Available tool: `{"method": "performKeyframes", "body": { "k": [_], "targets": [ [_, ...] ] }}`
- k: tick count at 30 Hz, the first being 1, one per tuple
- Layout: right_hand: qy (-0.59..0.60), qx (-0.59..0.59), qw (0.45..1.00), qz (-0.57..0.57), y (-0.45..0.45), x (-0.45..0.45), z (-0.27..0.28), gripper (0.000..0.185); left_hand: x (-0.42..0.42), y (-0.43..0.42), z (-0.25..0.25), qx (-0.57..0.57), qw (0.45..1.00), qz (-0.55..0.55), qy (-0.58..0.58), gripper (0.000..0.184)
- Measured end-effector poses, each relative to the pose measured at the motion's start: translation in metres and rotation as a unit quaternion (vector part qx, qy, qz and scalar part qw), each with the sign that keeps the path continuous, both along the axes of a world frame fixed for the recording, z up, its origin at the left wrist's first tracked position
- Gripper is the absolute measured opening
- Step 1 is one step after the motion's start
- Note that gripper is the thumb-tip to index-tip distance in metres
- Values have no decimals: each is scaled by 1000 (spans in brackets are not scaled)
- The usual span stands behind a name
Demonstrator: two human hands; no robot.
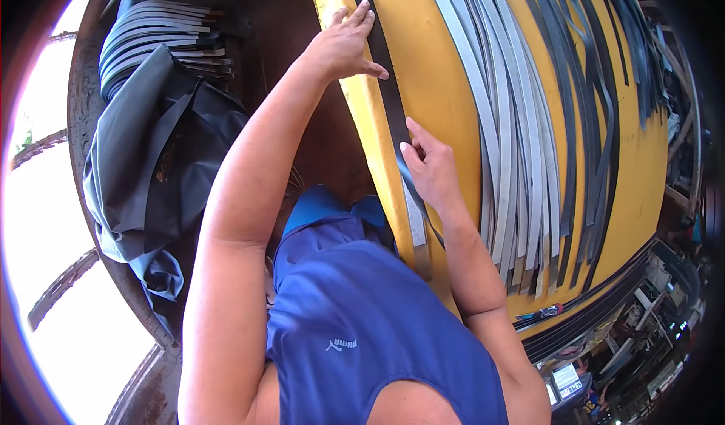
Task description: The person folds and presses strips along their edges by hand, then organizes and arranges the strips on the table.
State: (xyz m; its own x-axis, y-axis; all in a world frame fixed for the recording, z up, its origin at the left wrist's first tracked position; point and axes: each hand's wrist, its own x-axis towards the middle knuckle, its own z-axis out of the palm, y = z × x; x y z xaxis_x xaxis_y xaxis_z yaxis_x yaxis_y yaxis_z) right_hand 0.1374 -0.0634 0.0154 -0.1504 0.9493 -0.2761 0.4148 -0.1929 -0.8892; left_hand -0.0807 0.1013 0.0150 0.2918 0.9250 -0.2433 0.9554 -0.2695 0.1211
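Note:
A long black strip (391,100) lies along the near edge of a yellow-covered table (442,70). My left hand (346,45) rests on the strip farther up, fingers stretched out and thumb spread across it. Lower down, my right hand (434,170) touches the strip's edge, its index finger extended and the other fingers partly curled. Below the right hand, a pale strip end (416,225) and a thin dark strip curve over the table's edge. My right palm is hidden from view.
Bundled grey-white strips (510,123) and dark strips (578,108) lie across the table on the right. Left of me are a stack of folded strips (151,43) and crumpled black sheeting (151,153). A small red-and-blue item (550,312) lies at the table's far lower end.

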Motion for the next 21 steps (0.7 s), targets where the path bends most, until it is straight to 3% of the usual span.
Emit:
{"method": "performKeyframes", "body": {
  "k": [21],
  "targets": [
    [-6, 14, 1000, -19, -1, -3, -3, 44, 1, -2, -4, 12, 1000, 7, -3, 128]
  ]
}}
